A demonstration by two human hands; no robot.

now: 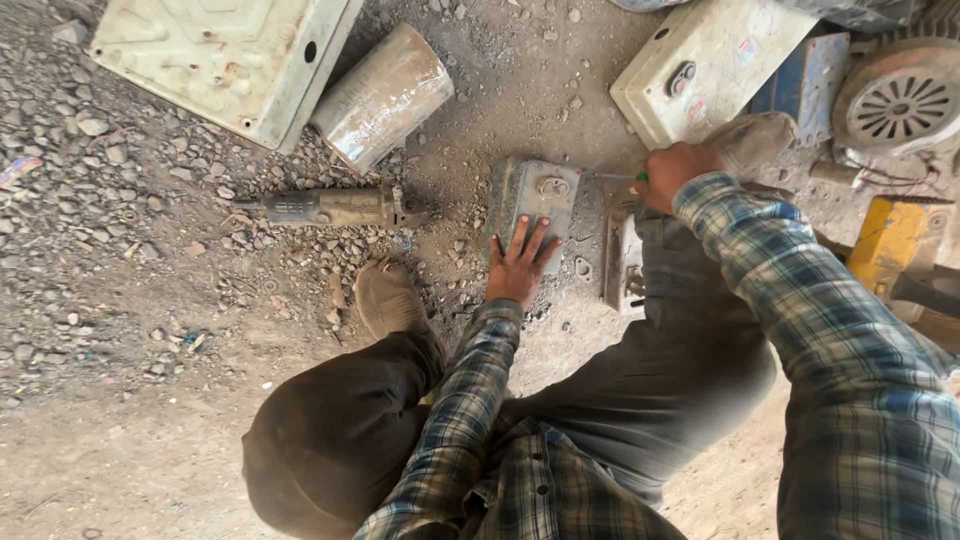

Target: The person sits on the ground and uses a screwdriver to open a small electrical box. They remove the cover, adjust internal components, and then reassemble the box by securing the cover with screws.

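1. Leftmost, loose gravel (110, 150) covers the dusty ground; a dented pale metal casing (215, 55) lies at the top, a dull metal cylinder (383, 95) tipped on its side just beside it.
2. Below them, an angle grinder (330, 208) rests flat on the dirt, untouched, well apart from both hands; a worn shoe (387, 297) is planted near it.
3. Centre frame, the left hand (520, 265) lies palm-down with fingers spread on the near end of a small grey metal box (535, 200), pinning it to the ground between the person's knees.
4. To the right, the right hand (675, 172) is closed in a fist around the green handle of a screwdriver (618, 177); its thin shaft runs level toward the box's right edge; whether the tip is seated cannot be told.
5. Judged from this pose, the work goes best with the flat palm bearing down hard so the box cannot skid on the grit; the shaft should stay square to the fastener, the push steady.
6. Farthest right, a second pale casing (700, 65), a blue panel (805, 85), a round vented motor cover (900, 105) and a yellow block (895, 240) crowd the edge.
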